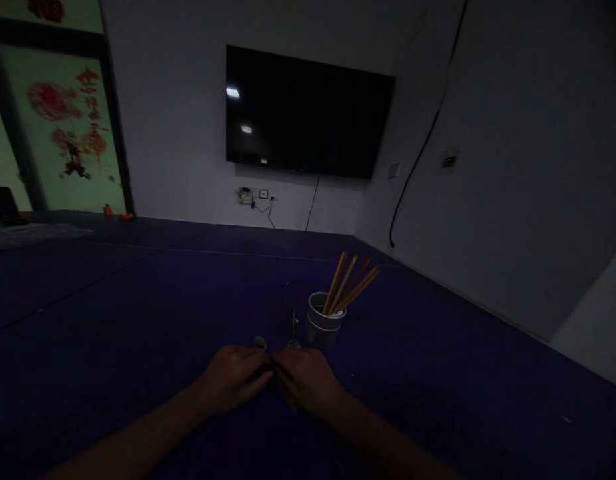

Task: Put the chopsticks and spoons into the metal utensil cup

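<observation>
In the dim head view my left hand (233, 378) and my right hand (311, 381) meet low in the middle, fingertips touching. Both are closed, with fingers curled and pressed together. A thin, dark strip-like thing (287, 395) shows below my right hand's fingers; its kind is too dark to tell. Just beyond my left fingers is a small, pale round thing (259, 343). Behind my right fingers a small object with a thin upright part (293, 325) is partly hidden. A grey metal cup (324, 331) stands beyond my right hand, holding several wooden chopsticks (355, 287) that lean right.
The dark purple surface (188, 287) reaches back to a wall with a large television (308, 113), sockets (258, 194) and hanging cables. Small orange items (127, 217) and crumpled clear plastic (33, 233) lie at the far left. Tiny pale scraps dot the surface.
</observation>
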Demonstrator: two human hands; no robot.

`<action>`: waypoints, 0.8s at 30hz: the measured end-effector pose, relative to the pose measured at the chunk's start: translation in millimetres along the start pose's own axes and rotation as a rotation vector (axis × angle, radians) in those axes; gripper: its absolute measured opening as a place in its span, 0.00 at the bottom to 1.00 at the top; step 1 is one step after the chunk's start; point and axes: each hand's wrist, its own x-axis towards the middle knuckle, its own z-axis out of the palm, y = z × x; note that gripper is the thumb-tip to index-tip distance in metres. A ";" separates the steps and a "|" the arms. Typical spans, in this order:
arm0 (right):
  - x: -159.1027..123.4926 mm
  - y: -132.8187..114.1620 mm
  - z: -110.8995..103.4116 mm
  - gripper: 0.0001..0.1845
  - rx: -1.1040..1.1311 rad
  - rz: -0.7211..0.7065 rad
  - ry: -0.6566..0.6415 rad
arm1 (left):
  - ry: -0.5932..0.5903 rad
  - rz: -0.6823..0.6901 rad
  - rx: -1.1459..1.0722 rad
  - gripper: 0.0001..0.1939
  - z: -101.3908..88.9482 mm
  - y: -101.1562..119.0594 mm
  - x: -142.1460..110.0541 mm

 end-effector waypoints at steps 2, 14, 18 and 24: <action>0.2 0.3 0.3 0.10 -0.010 -0.002 -0.010 | -0.015 -0.003 -0.008 0.09 -0.2 0.2 0.1; 0.5 -0.5 -0.3 0.10 -0.021 -0.003 -0.010 | -0.044 -0.008 -0.024 0.08 -3.5 2.1 2.1; 0.8 -1.3 -0.1 0.10 -0.053 0.008 -0.015 | -0.091 -0.022 -0.025 0.06 -2.8 1.7 1.7; 2.7 -1.1 3.0 0.09 -0.104 0.030 -0.055 | -0.214 -0.055 -0.074 0.03 -1.7 0.8 1.6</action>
